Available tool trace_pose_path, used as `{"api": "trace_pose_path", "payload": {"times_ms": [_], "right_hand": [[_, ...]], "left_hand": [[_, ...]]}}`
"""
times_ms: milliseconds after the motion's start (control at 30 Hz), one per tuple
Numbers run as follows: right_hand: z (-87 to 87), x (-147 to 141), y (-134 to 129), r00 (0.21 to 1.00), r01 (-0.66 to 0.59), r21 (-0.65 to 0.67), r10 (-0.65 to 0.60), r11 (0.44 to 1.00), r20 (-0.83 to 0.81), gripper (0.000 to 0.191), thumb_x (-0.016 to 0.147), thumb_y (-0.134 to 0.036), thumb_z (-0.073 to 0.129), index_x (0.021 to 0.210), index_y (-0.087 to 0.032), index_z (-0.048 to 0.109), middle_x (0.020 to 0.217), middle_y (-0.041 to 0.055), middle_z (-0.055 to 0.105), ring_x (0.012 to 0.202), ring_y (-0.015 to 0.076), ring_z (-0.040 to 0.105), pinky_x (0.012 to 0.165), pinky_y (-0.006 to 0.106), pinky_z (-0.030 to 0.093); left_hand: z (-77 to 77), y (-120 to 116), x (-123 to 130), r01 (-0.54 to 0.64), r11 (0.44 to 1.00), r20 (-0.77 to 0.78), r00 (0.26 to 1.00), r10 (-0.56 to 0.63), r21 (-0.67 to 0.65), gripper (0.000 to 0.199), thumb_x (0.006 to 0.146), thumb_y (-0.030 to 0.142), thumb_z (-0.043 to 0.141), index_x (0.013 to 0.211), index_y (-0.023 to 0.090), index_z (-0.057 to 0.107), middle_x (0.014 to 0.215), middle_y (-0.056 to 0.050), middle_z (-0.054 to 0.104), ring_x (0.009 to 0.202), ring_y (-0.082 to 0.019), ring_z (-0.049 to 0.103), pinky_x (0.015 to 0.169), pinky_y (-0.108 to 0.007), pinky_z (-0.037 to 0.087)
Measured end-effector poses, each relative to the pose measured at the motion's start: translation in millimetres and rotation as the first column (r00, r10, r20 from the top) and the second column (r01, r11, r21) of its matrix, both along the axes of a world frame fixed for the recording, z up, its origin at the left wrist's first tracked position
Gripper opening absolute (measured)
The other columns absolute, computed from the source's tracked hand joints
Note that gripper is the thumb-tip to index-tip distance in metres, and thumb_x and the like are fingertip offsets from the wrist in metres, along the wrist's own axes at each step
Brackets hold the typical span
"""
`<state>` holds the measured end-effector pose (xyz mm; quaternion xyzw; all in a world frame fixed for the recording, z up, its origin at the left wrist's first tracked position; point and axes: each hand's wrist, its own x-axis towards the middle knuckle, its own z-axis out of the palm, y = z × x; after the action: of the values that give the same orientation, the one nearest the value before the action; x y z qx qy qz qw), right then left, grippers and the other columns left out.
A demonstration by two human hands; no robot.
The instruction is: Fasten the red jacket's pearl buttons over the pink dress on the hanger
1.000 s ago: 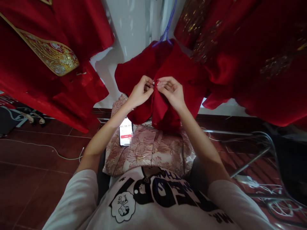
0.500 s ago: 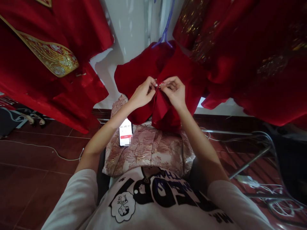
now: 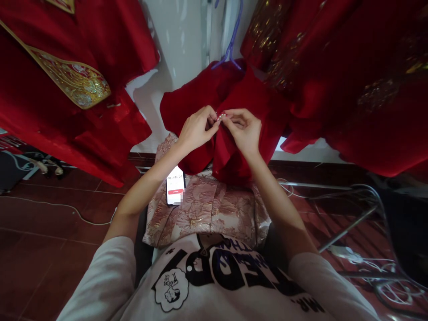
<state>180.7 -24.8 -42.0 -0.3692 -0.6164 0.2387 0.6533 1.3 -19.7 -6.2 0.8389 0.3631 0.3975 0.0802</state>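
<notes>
Hands (image 3: 198, 128) on partly hidden red garment (image 3: 232, 96)

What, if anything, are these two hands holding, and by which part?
The left hand and right hand pinch the red garment where its edges meet, below the purple hanger; the exact detail pinched is too small to tell.

Pink patterned cloth (image 3: 217, 209) covers the person's lap, with a lit phone (image 3: 175, 185) lying on it toward ten o'clock and the lower part of a red garment (image 3: 234, 167) overlapping its twelve o'clock edge. Below is a dark red tiled floor (image 3: 36, 258), where a thin white cord (image 3: 75, 212) trails at nine o'clock and tangled white cables (image 3: 394, 292) lie at four o'clock, among a metal frame's bars (image 3: 351, 227).
</notes>
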Motion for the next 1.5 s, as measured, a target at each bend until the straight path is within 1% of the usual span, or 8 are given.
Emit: {"api": "trace_pose_path", "payload": {"times_ms": [233,500,767,933,1100,1200,1333,1500], "right_hand": [[-4.6,-1,-4,0.999,-0.018,-0.004,0.018,1.000,-0.029,0.055,0.075,-0.067,0.085,0.109,-0.025,0.081,0.110,0.0053,0.078,0.098,0.0216,0.076,0.101,0.045,0.064],[-5.0,0,-4,0.998,-0.069,0.030,0.069,0.997,-0.003,0.054,0.074,-0.065,0.086,0.109,-0.025,0.082,0.109,0.0045,0.076,0.097,0.0205,0.076,0.100,0.045,0.065],[-0.2,5,-5,0.993,-0.103,0.050,0.100,0.993,0.055,0.051,0.078,-0.063,0.084,0.110,-0.024,0.079,0.109,0.0052,0.073,0.094,0.0193,0.073,0.098,0.042,0.065],[-11.0,5,6,0.987,-0.110,0.003,0.108,0.994,0.122,0.052,0.083,-0.054,0.079,0.125,-0.029,0.063,0.126,0.0058,0.064,0.113,0.0207,0.066,0.101,0.038,0.061],[-36.6,24,4,0.969,-0.153,-0.051,0.160,0.987,0.188,0.075,0.066,-0.040,0.088,0.126,-0.030,0.044,0.136,0.0086,0.050,0.125,0.0227,0.058,0.088,0.033,0.063],[-43.5,53,-8,0.942,-0.210,-0.182,0.248,0.961,0.226,0.065,0.069,-0.036,0.084,0.115,-0.028,0.039,0.114,0.0036,0.055,0.094,0.0161,0.066,0.069,0.028,0.060],[-31.8,95,-23,0.901,-0.295,-0.404,0.393,0.866,0.184,0.052,0.076,-0.042,0.081,0.109,-0.027,0.042,0.084,-0.0048,0.059,0.059,0.0096,0.055,0.047,0.022,0.045],[4.0,118,-26,0.983,-0.106,-0.297,0.146,0.949,0.114,0.044,0.074,-0.039,0.089,0.103,-0.026,0.059,0.076,-0.0034,0.057,0.051,0.0061,0.045,0.041,0.022,0.033]], "left_hand": [[8.1,-4,1,-0.002,1.000,-0.038,0.999,0.001,-0.024,0.005,0.094,0.021,0.068,0.096,0.019,0.064,0.090,-0.004,0.071,0.083,-0.021,0.071,0.089,-0.037,0.057],[13.5,0,-3,0.064,0.998,-0.121,0.991,-0.062,0.013,0.009,0.083,0.015,0.066,0.092,0.019,0.068,0.084,-0.004,0.069,0.089,-0.025,0.070,0.091,-0.041,0.056],[14.7,2,-5,0.088,0.996,-0.139,0.987,-0.085,0.015,0.008,0.086,0.014,0.064,0.091,0.020,0.068,0.087,-0.005,0.071,0.094,-0.027,0.073,0.093,-0.042,0.056],[-4.0,0,3,0.178,0.974,0.062,0.983,-0.170,-0.143,0.021,0.090,0.010,0.062,0.110,0.018,0.066,0.105,-0.007,0.075,0.098,-0.021,0.074,0.087,-0.034,0.061],[-21.6,-11,-5,0.288,0.884,0.295,0.938,-0.182,-0.369,0.030,0.101,0.011,0.048,0.125,0.018,0.065,0.121,-0.009,0.075,0.098,-0.014,0.076,0.080,-0.025,0.065],[-32.3,-14,-24,0.240,0.894,0.323,0.939,-0.116,-0.378,0.025,0.101,0.014,0.050,0.116,0.019,0.070,0.118,-0.008,0.075,0.095,-0.014,0.076,0.079,-0.025,0.066],[-56.0,-8,-53,0.079,0.953,0.325,0.946,0.021,-0.291,0.021,0.096,0.012,0.057,0.107,0.020,0.073,0.115,-0.007,0.072,0.093,-0.013,0.073,0.077,-0.022,0.064],[-78.8,0,-70,-0.020,0.953,0.301,0.947,0.115,-0.302,0.023,0.093,0.010,0.059,0.111,0.020,0.071,0.118,-0.008,0.072,0.093,-0.013,0.072,0.072,-0.021,0.063]]}}
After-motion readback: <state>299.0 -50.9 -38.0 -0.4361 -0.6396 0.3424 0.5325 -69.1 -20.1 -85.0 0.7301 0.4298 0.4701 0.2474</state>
